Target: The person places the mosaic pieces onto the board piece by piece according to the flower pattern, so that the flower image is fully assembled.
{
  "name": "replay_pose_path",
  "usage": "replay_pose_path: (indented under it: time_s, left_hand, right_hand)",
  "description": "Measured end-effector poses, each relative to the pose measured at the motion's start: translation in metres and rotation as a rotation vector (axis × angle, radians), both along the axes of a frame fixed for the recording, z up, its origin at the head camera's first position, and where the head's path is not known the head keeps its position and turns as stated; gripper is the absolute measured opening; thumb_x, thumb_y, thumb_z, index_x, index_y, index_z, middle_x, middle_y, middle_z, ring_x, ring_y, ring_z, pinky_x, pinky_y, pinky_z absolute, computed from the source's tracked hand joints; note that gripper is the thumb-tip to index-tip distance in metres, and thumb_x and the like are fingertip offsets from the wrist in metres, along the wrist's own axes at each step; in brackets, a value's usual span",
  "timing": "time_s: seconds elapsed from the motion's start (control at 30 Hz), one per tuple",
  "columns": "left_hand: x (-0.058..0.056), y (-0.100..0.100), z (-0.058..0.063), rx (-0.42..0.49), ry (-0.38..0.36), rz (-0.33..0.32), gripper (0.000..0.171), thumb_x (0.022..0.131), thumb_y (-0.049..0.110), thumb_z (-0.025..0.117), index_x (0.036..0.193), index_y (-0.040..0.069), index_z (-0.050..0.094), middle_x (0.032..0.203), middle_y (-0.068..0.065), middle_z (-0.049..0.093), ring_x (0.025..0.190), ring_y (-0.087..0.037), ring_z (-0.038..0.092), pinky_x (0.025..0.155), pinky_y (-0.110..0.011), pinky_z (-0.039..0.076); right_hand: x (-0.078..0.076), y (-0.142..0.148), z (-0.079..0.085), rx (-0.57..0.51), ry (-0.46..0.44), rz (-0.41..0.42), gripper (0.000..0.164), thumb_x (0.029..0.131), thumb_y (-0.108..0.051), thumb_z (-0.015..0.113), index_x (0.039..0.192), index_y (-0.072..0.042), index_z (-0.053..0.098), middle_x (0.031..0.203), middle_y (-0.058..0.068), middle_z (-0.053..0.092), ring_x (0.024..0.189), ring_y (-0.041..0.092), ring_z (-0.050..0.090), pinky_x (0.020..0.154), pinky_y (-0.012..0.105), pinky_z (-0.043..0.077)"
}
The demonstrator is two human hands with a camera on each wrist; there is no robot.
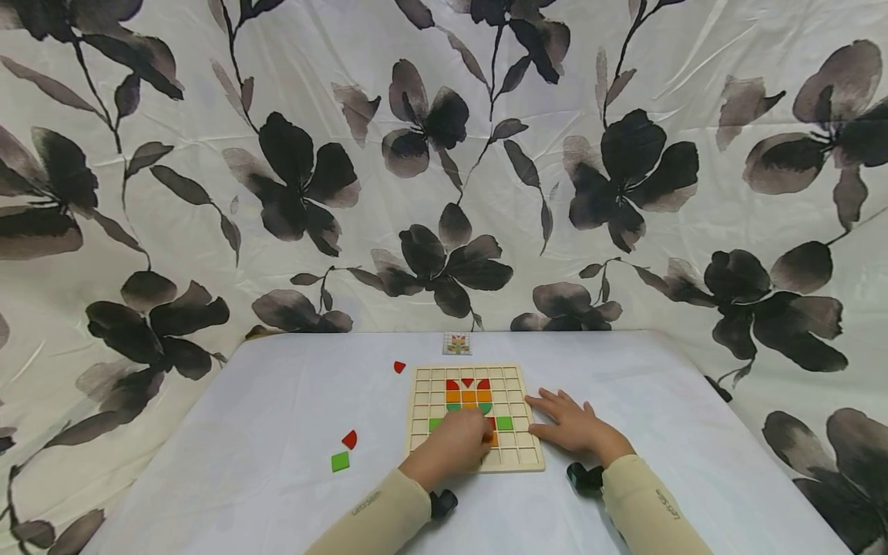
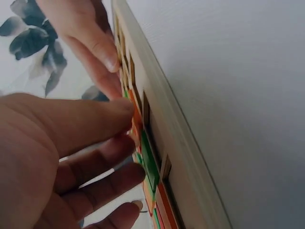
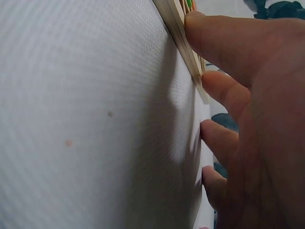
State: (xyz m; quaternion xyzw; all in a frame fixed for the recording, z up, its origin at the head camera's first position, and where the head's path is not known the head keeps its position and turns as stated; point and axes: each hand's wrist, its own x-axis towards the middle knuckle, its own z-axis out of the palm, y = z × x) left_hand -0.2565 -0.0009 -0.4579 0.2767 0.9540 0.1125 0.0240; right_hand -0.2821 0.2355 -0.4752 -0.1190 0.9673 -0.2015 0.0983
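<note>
A square wooden grid board (image 1: 520,464) lies on the table, with red, orange and green tiles set in its cells. Over its lower middle is my left hand (image 1: 451,443), hiding several cells. In the left wrist view the thumb touches an orange tile (image 2: 137,114) and the other fingers bend close to the green tile (image 2: 150,160); whether they pinch a tile is unclear. My right hand (image 1: 572,424) spreads beside the board's right edge. Its thumb and a fingertip touch that edge (image 3: 178,43), while other fingertips rest on the tablecloth.
Left of the board lie a red quarter-round tile (image 1: 350,439) and a green square tile (image 1: 340,462). Another red tile (image 1: 399,367) is near the board's upper left corner. Behind the board lies a small pattern card (image 1: 456,344). A floral curtain (image 1: 527,193) hangs behind the white table (image 1: 277,401).
</note>
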Motion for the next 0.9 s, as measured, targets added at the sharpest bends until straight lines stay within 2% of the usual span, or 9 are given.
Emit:
replay_pose_path:
  time_s: [0.17,0.4,0.5,0.63,0.8,0.9]
  left_hand:
    - [0.004,-0.015,0.001,0.024,-0.007,0.004,0.015,0.088,0.022,0.068,0.100,0.018,0.075,0.090,0.008,0.063,0.084,-0.009,0.056,0.082,-0.028,0.050]
    - [0.008,-0.059,0.019,0.107,-0.089,0.146,0.022,0.091,0.023,0.065,0.109,0.012,0.072,0.104,0.000,0.066,0.095,-0.017,0.058,0.094,-0.040,0.049]
    - [0.005,-0.080,0.024,0.107,-0.096,0.208,0.023,0.090,0.022,0.067,0.109,0.010,0.072,0.104,-0.001,0.066,0.095,-0.018,0.059,0.092,-0.042,0.050]
    - [0.002,-0.106,0.028,0.078,-0.054,0.271,0.020,0.087,0.019,0.070,0.104,0.009,0.072,0.096,-0.001,0.066,0.089,-0.017,0.061,0.085,-0.038,0.052]
    - [0.001,-0.137,0.030,0.026,-0.022,0.355,0.016,0.086,0.019,0.072,0.099,0.010,0.072,0.091,-0.001,0.065,0.082,-0.015,0.059,0.080,-0.037,0.052]
    - [0.000,-0.154,0.031,-0.023,-0.018,0.392,0.020,0.085,0.021,0.073,0.100,0.008,0.071,0.090,-0.002,0.066,0.079,-0.016,0.058,0.076,-0.037,0.052]
  right_hand:
    - [0.000,0.000,-0.001,-0.004,-0.010,-0.005,0.064,0.091,-0.055,0.056,0.146,-0.026,0.043,0.158,0.010,0.031,0.146,0.044,0.018,0.108,0.074,0.006]
    - [-0.003,0.001,-0.004,0.002,-0.009,-0.009,0.065,0.090,-0.056,0.056,0.147,-0.027,0.042,0.158,0.010,0.030,0.147,0.043,0.017,0.108,0.074,0.006]
    - [-0.004,0.001,-0.005,0.012,-0.008,-0.011,0.065,0.090,-0.057,0.055,0.147,-0.028,0.042,0.158,0.009,0.030,0.147,0.043,0.017,0.108,0.074,0.006]
    - [-0.005,0.001,-0.005,0.019,-0.009,-0.011,0.066,0.090,-0.057,0.055,0.147,-0.028,0.042,0.158,0.008,0.030,0.147,0.043,0.017,0.108,0.074,0.006]
    - [-0.004,0.000,-0.003,0.017,-0.012,-0.007,0.065,0.090,-0.056,0.056,0.147,-0.028,0.041,0.158,0.009,0.029,0.147,0.043,0.016,0.108,0.074,0.005]
    - [-0.004,0.000,-0.001,0.019,-0.015,-0.007,0.065,0.090,-0.056,0.055,0.147,-0.028,0.041,0.159,0.009,0.029,0.147,0.043,0.016,0.108,0.074,0.005]
